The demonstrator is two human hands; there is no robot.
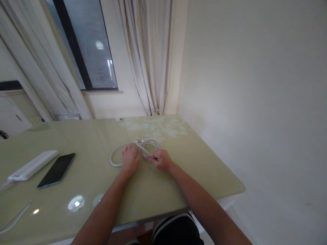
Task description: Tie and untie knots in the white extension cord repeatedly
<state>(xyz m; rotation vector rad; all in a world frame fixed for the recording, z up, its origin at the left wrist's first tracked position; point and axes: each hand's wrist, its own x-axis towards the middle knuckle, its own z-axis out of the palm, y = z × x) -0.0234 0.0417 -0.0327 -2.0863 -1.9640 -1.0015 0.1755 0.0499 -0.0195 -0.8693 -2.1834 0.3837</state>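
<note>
A white cable (151,141) lies coiled on the table, with one round coil at the right and a wider loop (111,158) at the left. My left hand (130,158) rests back-up over the middle of the cable, its bent fingers holding it close to the bunched part (138,141). The undersides of those fingers are hidden. Beside the right coil, my right hand (162,160) is closed, pinching a stretch of cable that slants down from the bunched part. A small dark bit shows at its fingertips, too blurred to name.
A glossy, pale green table (208,178) spreads under both hands, with a wall (259,97) along its right side. Left of my hands lie a dark phone (57,170), a white power strip (33,165) and a thin white cord (15,218). Curtains (150,55) hang behind.
</note>
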